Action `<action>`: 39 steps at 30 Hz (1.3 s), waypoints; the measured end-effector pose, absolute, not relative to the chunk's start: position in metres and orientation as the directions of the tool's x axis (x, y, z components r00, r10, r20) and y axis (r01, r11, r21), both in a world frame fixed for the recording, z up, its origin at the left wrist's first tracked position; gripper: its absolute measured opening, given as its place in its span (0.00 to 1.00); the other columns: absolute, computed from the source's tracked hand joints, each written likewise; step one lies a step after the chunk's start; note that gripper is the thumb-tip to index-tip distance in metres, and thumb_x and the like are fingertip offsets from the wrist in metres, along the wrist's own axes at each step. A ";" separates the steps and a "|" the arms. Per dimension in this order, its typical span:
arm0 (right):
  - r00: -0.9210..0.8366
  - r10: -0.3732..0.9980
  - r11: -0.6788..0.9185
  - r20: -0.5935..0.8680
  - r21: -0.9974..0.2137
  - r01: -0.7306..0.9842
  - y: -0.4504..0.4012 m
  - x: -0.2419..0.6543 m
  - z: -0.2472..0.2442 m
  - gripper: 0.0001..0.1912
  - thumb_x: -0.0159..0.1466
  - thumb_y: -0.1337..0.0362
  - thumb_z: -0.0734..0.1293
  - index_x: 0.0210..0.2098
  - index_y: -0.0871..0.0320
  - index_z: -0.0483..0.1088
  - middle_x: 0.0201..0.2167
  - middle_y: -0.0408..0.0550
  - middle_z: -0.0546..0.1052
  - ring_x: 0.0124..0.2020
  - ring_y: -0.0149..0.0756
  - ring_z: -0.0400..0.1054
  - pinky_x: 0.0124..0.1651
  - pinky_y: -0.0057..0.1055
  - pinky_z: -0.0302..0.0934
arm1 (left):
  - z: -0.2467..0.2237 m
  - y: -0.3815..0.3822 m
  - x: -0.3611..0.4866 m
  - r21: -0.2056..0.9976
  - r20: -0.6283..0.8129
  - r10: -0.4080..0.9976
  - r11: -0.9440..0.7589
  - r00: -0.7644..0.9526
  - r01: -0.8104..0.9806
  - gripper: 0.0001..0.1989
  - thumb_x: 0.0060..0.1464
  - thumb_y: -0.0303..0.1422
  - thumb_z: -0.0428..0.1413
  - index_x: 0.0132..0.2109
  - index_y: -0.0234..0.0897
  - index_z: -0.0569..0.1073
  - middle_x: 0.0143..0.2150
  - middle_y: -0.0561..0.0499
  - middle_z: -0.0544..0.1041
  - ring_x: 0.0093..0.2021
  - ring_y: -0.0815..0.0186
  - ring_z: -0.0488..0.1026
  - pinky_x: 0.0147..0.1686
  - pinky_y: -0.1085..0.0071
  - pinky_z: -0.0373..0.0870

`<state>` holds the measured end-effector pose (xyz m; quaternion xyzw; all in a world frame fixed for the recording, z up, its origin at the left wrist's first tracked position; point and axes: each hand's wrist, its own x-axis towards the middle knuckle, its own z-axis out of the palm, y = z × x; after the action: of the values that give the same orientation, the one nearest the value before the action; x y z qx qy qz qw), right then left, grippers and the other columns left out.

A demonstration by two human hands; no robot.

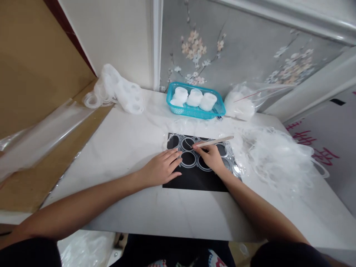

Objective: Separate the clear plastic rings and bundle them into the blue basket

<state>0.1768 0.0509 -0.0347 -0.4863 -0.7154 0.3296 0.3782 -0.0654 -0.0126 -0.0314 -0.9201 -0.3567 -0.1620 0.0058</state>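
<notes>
On the white table lies a black sheet, with a clear plastic sheet of ring shapes spread on its upper part. My left hand rests flat at the left side of these sheets, fingers extended and holding nothing. Pinched in my right hand is a slim, pale tool that looks like tweezers; its back end points to the upper right. The hand sits over the rings, and its fingers hide the tool's working end in part.
Behind the sheets stands a blue plastic basket with several white rolls. A clear bag with white contents is beside it. Tangled clear plastic scraps heap up at the right. White perforated strips lie at the back left.
</notes>
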 end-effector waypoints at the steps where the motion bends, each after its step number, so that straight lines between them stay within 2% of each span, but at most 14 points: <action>1: -0.246 0.948 0.295 0.204 -0.854 0.429 0.051 0.177 -0.036 0.13 0.64 0.54 0.68 0.32 0.55 0.80 0.38 0.50 0.84 0.41 0.46 0.78 0.47 0.41 0.70 | -0.033 -0.012 -0.064 0.100 0.289 0.647 -0.754 0.706 0.649 0.26 0.68 0.46 0.49 0.61 0.29 0.68 0.66 0.36 0.67 0.68 0.50 0.61 0.66 0.56 0.59; 6: -0.293 0.926 0.341 0.237 -0.858 0.385 0.054 0.174 -0.037 0.14 0.64 0.53 0.68 0.32 0.55 0.80 0.35 0.51 0.83 0.39 0.46 0.77 0.45 0.40 0.70 | -0.042 -0.006 -0.063 0.116 0.211 0.651 -0.757 0.729 0.643 0.34 0.68 0.51 0.43 0.66 0.25 0.62 0.68 0.34 0.63 0.70 0.52 0.59 0.68 0.58 0.53; 16: -0.322 0.902 0.413 0.288 -0.792 0.450 0.054 0.175 -0.040 0.12 0.65 0.55 0.68 0.34 0.53 0.81 0.34 0.50 0.83 0.43 0.48 0.75 0.49 0.45 0.69 | -0.037 -0.003 -0.050 0.075 0.146 0.651 -0.758 0.745 0.648 0.35 0.68 0.51 0.43 0.65 0.23 0.64 0.67 0.32 0.63 0.69 0.49 0.61 0.68 0.55 0.55; 19: -0.355 0.866 0.497 0.352 -0.682 0.536 0.044 0.172 -0.047 0.10 0.66 0.59 0.67 0.37 0.53 0.80 0.39 0.50 0.84 0.51 0.50 0.72 0.54 0.48 0.67 | -0.037 -0.002 -0.044 0.098 0.141 0.651 -0.759 0.746 0.644 0.36 0.67 0.51 0.45 0.64 0.21 0.65 0.67 0.31 0.63 0.68 0.49 0.61 0.68 0.56 0.55; 21: -0.449 0.800 0.600 0.398 -0.542 0.588 0.046 0.170 -0.047 0.09 0.67 0.64 0.66 0.40 0.51 0.79 0.43 0.48 0.83 0.58 0.50 0.68 0.62 0.51 0.59 | -0.037 -0.001 -0.043 0.124 0.131 0.666 -0.746 0.734 0.654 0.38 0.66 0.53 0.48 0.64 0.20 0.64 0.67 0.30 0.63 0.69 0.48 0.60 0.68 0.57 0.55; 23: -0.485 0.760 0.645 0.432 -0.419 0.639 0.064 0.174 -0.039 0.11 0.65 0.69 0.65 0.40 0.50 0.79 0.43 0.46 0.83 0.60 0.49 0.67 0.68 0.54 0.49 | -0.036 -0.001 -0.044 0.157 0.103 0.679 -0.732 0.726 0.663 0.38 0.64 0.53 0.49 0.65 0.21 0.64 0.68 0.31 0.62 0.69 0.49 0.59 0.68 0.57 0.54; 24: -0.425 0.776 0.613 0.466 -0.394 0.685 0.080 0.179 -0.032 0.11 0.64 0.70 0.65 0.39 0.51 0.78 0.41 0.47 0.83 0.57 0.49 0.68 0.69 0.55 0.47 | -0.035 -0.001 -0.045 0.174 0.086 0.684 -0.726 0.724 0.665 0.38 0.64 0.53 0.49 0.65 0.22 0.64 0.68 0.32 0.62 0.70 0.50 0.58 0.68 0.58 0.54; 25: -0.298 0.801 0.538 0.519 -0.405 0.739 0.097 0.187 -0.024 0.10 0.63 0.70 0.65 0.37 0.53 0.78 0.38 0.49 0.83 0.54 0.50 0.71 0.67 0.56 0.49 | -0.034 0.000 -0.046 0.190 0.066 0.688 -0.720 0.723 0.668 0.37 0.64 0.53 0.49 0.66 0.24 0.64 0.69 0.34 0.61 0.70 0.51 0.58 0.69 0.59 0.53; 26: -0.044 0.807 0.385 0.590 -0.467 0.796 0.115 0.197 -0.015 0.11 0.64 0.70 0.63 0.35 0.56 0.78 0.36 0.52 0.82 0.49 0.50 0.72 0.63 0.56 0.54 | -0.032 0.001 -0.047 0.205 0.047 0.690 -0.714 0.722 0.669 0.37 0.64 0.53 0.49 0.66 0.25 0.64 0.69 0.35 0.61 0.70 0.52 0.58 0.69 0.60 0.53; 28: 0.362 0.707 0.168 0.608 -0.642 0.748 0.138 0.219 0.000 0.15 0.67 0.68 0.58 0.37 0.61 0.77 0.37 0.57 0.81 0.43 0.48 0.74 0.52 0.52 0.65 | -0.027 0.004 -0.048 0.230 0.026 0.694 -0.705 0.720 0.671 0.37 0.63 0.54 0.50 0.65 0.25 0.65 0.68 0.35 0.63 0.69 0.52 0.60 0.68 0.60 0.55; 30: 0.321 0.729 0.236 0.605 -0.662 0.712 0.137 0.236 0.007 0.13 0.66 0.64 0.61 0.36 0.60 0.77 0.38 0.55 0.82 0.44 0.47 0.75 0.49 0.47 0.67 | -0.021 0.008 -0.044 0.247 0.052 0.698 -0.702 0.714 0.668 0.37 0.62 0.56 0.50 0.61 0.26 0.70 0.64 0.34 0.69 0.65 0.50 0.66 0.64 0.57 0.60; 33: 0.049 0.887 0.327 0.458 -0.702 0.633 0.099 0.242 -0.003 0.11 0.64 0.60 0.65 0.34 0.58 0.78 0.38 0.52 0.83 0.42 0.45 0.76 0.47 0.42 0.69 | -0.016 0.013 -0.028 0.217 0.169 0.666 -0.745 0.727 0.631 0.28 0.65 0.51 0.50 0.54 0.30 0.76 0.57 0.37 0.76 0.57 0.52 0.73 0.58 0.56 0.67; 36: -0.148 0.946 0.321 0.289 -0.766 0.557 0.061 0.231 -0.024 0.11 0.64 0.57 0.67 0.32 0.55 0.79 0.36 0.50 0.83 0.41 0.45 0.77 0.47 0.41 0.70 | -0.018 0.019 -0.006 0.100 0.224 0.578 -0.815 0.785 0.571 0.26 0.66 0.48 0.51 0.56 0.28 0.74 0.60 0.36 0.74 0.61 0.51 0.70 0.61 0.57 0.64; 39: -0.229 0.939 0.342 0.259 -0.787 0.513 0.050 0.221 -0.035 0.12 0.65 0.57 0.66 0.31 0.53 0.79 0.36 0.49 0.83 0.42 0.44 0.77 0.50 0.41 0.69 | -0.026 0.022 0.009 0.040 0.177 0.556 -0.829 0.812 0.558 0.32 0.64 0.49 0.52 0.59 0.22 0.72 0.61 0.32 0.72 0.63 0.49 0.68 0.63 0.58 0.63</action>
<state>0.2205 0.0503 -0.0354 -0.4973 -0.7298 0.2859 0.3719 0.0092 0.0224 -0.0261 -0.9519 -0.2927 -0.0906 0.0069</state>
